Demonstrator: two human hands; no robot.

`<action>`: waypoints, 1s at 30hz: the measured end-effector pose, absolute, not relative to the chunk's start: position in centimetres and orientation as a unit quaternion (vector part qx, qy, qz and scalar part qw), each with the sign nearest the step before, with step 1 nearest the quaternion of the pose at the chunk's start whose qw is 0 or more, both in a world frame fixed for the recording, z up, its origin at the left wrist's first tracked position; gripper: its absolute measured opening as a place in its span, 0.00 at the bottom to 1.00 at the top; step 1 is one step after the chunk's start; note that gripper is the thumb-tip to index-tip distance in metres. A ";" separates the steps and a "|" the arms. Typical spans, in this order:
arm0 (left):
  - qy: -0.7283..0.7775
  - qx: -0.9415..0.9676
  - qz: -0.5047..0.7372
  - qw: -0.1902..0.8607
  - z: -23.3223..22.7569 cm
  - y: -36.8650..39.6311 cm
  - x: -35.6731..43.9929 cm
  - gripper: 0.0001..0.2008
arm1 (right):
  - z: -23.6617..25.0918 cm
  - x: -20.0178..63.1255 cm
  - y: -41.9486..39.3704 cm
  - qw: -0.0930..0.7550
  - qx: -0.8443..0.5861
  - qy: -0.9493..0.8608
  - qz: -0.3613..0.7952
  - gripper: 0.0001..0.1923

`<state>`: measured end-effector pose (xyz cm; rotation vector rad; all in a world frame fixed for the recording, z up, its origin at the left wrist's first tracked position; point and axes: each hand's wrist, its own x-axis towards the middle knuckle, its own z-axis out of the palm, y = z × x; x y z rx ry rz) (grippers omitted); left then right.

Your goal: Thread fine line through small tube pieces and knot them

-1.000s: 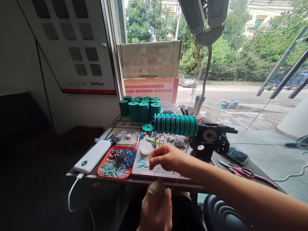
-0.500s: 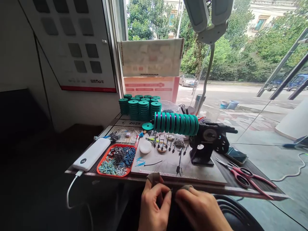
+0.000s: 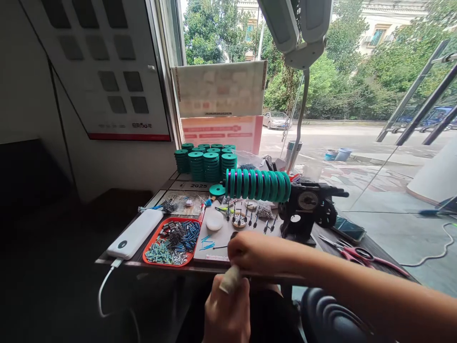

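2 bare hands work at the near edge of the dark table (image 3: 371,245). Half a second ago both were pinched together below that edge; now the right hand (image 3: 255,252) has reached forward onto the pale work mat (image 3: 246,236), fingers curled down; what it pinches I cannot tell. The left hand (image 3: 228,309) stays low, closed, its wrapped thumb (image 3: 230,279) raised. Far left stand about 8 stacks of teal discs (image 3: 207,162). 1 row of teal discs sits on the black winding machine (image 3: 303,212). At the left are 1 red tray of small parts (image 3: 171,240) and 1 white power bank (image 3: 135,233), at the right 1 pair of pink-handled scissors (image 3: 360,255).
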<state>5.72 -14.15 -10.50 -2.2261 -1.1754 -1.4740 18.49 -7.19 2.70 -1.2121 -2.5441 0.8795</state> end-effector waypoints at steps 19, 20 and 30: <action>-0.403 -0.085 -0.390 -0.824 -5.9 -13.9 7.0 0.06 | -6.4 23.3 -14.2 0.390 -0.207 -0.889 -0.123 0.16; -0.401 -0.083 -0.388 -0.826 -5.6 -13.9 6.9 0.07 | -6.8 23.1 -14.3 0.412 -0.229 -0.877 -0.091 0.15; -0.412 -0.138 -0.414 -0.800 -5.3 -14.0 7.1 0.09 | -7.3 23.3 -15.3 0.531 -0.274 -0.800 -0.055 0.07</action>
